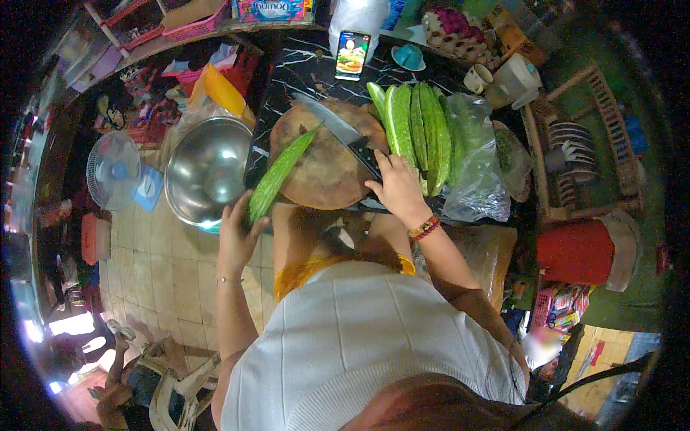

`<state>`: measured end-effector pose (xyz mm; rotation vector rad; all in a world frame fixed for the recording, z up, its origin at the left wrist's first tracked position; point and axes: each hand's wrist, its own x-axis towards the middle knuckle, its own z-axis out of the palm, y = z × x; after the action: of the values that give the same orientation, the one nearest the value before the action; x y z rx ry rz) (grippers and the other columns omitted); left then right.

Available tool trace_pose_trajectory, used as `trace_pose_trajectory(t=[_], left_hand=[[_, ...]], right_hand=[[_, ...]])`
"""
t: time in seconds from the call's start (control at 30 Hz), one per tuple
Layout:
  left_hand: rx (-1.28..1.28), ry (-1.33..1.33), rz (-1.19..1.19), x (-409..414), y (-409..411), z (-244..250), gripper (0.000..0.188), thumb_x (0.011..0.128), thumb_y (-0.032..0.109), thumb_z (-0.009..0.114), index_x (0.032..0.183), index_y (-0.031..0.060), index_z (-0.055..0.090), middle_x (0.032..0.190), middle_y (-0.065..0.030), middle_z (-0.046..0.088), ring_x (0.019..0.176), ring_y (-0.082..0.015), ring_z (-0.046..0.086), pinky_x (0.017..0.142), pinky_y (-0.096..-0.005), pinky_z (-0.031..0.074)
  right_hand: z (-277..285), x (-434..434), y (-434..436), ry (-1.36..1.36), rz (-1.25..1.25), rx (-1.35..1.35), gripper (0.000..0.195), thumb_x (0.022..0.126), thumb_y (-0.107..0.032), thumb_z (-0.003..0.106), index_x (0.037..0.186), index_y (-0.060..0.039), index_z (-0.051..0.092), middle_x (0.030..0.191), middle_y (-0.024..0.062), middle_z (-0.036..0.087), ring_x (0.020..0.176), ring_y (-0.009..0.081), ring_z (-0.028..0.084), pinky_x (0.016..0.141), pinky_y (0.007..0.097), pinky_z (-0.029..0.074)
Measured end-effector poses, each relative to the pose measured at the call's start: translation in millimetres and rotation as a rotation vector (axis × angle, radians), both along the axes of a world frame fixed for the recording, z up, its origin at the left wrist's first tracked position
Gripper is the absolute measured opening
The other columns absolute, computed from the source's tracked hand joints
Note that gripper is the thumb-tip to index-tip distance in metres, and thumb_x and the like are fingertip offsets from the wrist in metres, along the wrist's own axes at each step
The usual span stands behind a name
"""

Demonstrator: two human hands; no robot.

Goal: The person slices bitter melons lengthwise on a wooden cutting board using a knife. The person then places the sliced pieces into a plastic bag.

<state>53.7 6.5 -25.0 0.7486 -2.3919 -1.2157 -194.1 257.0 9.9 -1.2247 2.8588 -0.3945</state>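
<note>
My left hand holds a long, ridged green bitter gourd by its near end, at the left of the board. The gourd's tip reaches over the round wooden chopping board. Across the board lies a knife with a wide steel blade and a black handle, its tip pointing to the far left. My right hand is at the handle's end, thumb and fingers apart; whether it grips the handle is unclear. Just beyond that hand, several more bitter gourds lie side by side, one showing a pale cut side.
A large steel bowl stands left of the black marbled table. A phone leans against a white container at the back. Right of the gourds is a clear plastic bag. A dish rack stands farther right.
</note>
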Motion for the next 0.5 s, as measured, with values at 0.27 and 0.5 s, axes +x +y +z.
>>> trace_pose_trajectory(t=[0.27,0.5], left_hand=[[-0.074,-0.092,-0.092,12,-12,10,0.07,0.077,0.013,0.082,0.141,0.0099,0.054,0.103,-0.0154,0.054,0.091,-0.0291,0.057,0.084,-0.0367,0.049],[-0.067,-0.094,-0.167,1,-6,12,0.07,0.076,0.013,0.084,0.141,0.0114,0.055,0.096,-0.0129,0.052,0.082,-0.0259,0.052,0.078,-0.0367,0.048]], right_hand=[[-24,-15,-1,-0.411,-0.095,-0.285,0.041,0.094,-0.02,0.058,0.127,0.0026,0.048,0.084,0.0149,0.059,0.059,0.0257,0.06,0.058,0.0398,0.053],[27,23,35,-0.319,0.181,-0.417,0.053,0.101,-0.019,0.054,0.151,-0.0147,0.037,0.084,0.0189,0.066,0.055,0.0282,0.061,0.059,0.0379,0.051]])
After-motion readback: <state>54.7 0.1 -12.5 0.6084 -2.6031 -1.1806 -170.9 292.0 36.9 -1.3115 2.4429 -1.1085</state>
